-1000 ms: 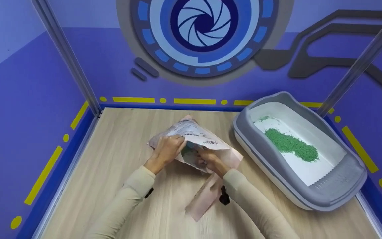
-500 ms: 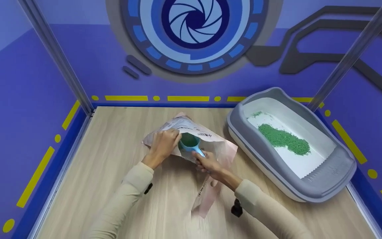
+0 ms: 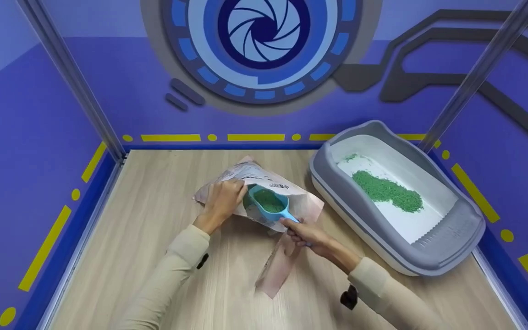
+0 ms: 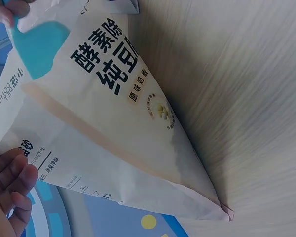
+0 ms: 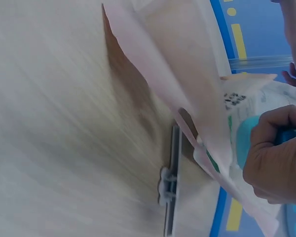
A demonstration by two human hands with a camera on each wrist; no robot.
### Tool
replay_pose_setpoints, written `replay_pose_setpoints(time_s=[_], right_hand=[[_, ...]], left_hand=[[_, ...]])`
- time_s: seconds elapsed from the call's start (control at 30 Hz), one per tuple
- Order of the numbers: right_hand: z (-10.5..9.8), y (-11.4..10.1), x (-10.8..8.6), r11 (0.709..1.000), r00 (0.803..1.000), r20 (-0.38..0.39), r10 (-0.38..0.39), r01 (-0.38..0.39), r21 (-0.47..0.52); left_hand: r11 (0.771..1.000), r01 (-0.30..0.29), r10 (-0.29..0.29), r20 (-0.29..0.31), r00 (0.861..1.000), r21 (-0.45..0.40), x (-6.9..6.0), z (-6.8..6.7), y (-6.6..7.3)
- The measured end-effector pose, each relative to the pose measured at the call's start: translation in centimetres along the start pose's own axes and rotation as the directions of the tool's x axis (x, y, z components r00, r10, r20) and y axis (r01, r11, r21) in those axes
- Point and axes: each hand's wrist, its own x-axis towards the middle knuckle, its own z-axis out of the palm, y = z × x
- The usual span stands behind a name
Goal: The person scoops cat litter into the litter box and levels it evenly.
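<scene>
A white and pink cat litter bag (image 3: 264,175) with printed lettering lies on the table, its mouth toward me. My left hand (image 3: 222,201) grips the edge of that mouth on the left; the left wrist view shows its curled fingers (image 4: 15,173) against the bag. At the bag's mouth is a light blue scoop (image 3: 282,214) heaped with green granules (image 3: 267,200). My right hand (image 3: 310,236) holds the scoop by its handle. The right wrist view shows that fist (image 5: 278,158) round the handle, with the bag beside it. The bag's inside is mostly hidden.
A grey and white litter box (image 3: 452,245) stands at the right, with green granules (image 3: 385,191) spread on its floor. A pink flap (image 3: 277,270) extends from the bag toward me. A grey clip (image 5: 170,182) shows in the right wrist view. Blue walls enclose the table.
My right hand has come out of the bag toward the right, bringing the blue scoop with green granules into sight. My left hand keeps its grip on the bag's edge.
</scene>
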Motion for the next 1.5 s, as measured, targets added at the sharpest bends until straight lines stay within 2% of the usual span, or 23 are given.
replay_pose_setpoints(time_s=[0.13,0.27,0.4,0.57,0.63,0.77,0.97,1.1,1.23,1.37,1.5], right_hand=[[-1.8,-0.8,-1.7,0.993,0.999,0.009,0.044,-0.043,-0.106],[-4.3,-1.9,-3.8,0.975,0.998,0.026,0.064,-0.057,-0.214],[-7.4,-3.5,-6.0,0.949,0.992,0.101,0.078,-0.043,-0.311],[-12.0,-6.0,-8.3,0.919,0.977,0.201,0.071,0.014,-0.393],[-13.9,-7.1,-9.0,0.922,0.972,0.225,0.062,0.030,-0.386],[-17.6,-9.1,-10.3,0.946,0.971,0.237,0.041,0.038,-0.322],[-22.9,-10.6,-12.5,0.959,0.966,0.253,0.056,0.019,-0.284],[-25.8,-10.8,-13.7,0.979,0.973,0.224,0.057,-0.010,-0.205],[-27.7,-10.3,-14.2,0.991,0.989,0.129,0.078,-0.062,-0.121],[-29.0,-9.1,-14.3,0.972,0.989,0.023,0.149,-0.142,-0.189],[-29.9,-7.4,-14.0,0.945,0.976,-0.017,0.219,-0.216,-0.247]], left_hand=[[1.000,0.004,-0.004,0.029,1.000,-0.005,-0.2,0.0,-0.1],[1.000,-0.013,0.012,0.043,0.999,0.011,-0.4,-0.1,-0.2],[1.000,-0.013,0.012,0.045,0.999,0.011,-0.6,-0.2,-0.4],[1.000,-0.015,0.015,0.043,0.999,0.013,-0.7,-0.1,-0.4],[1.000,-0.016,0.015,0.044,0.999,0.013,-0.7,-0.1,-0.4],[1.000,-0.015,0.014,0.049,0.999,0.000,-0.8,0.0,-0.4],[0.999,-0.016,0.017,0.036,0.999,-0.029,-0.7,0.0,-0.2],[1.000,-0.011,0.012,0.030,0.999,-0.022,-0.7,-0.1,-0.2],[1.000,-0.013,0.013,0.020,1.000,0.006,-0.7,0.0,-0.1],[1.000,-0.019,0.018,0.017,1.000,0.005,-0.6,0.1,-0.1],[1.000,-0.005,0.005,0.029,1.000,-0.013,-0.6,0.0,-0.1]])
